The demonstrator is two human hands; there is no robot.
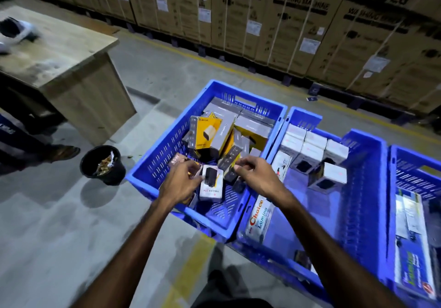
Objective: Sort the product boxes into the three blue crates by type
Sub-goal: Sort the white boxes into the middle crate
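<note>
Three blue crates stand side by side on the floor. The left crate (152,167) holds a jumble of yellow, grey and dark product boxes. My left hand (181,183) grips a white charger box (211,185) over that crate's near end. My right hand (256,176) pinches a dark box (230,164) right beside it. The middle crate (365,202) holds several white cube boxes (310,150) and a long white "Choice" box (260,217). The right crate (415,164) holds a long green-and-white box (412,245).
A wooden table (71,69) stands at the left with a white object on it. A black bucket (102,164) sits on the floor by the left crate. Another person's foot (64,152) is at far left. Stacked washing machine cartons (286,21) line the back.
</note>
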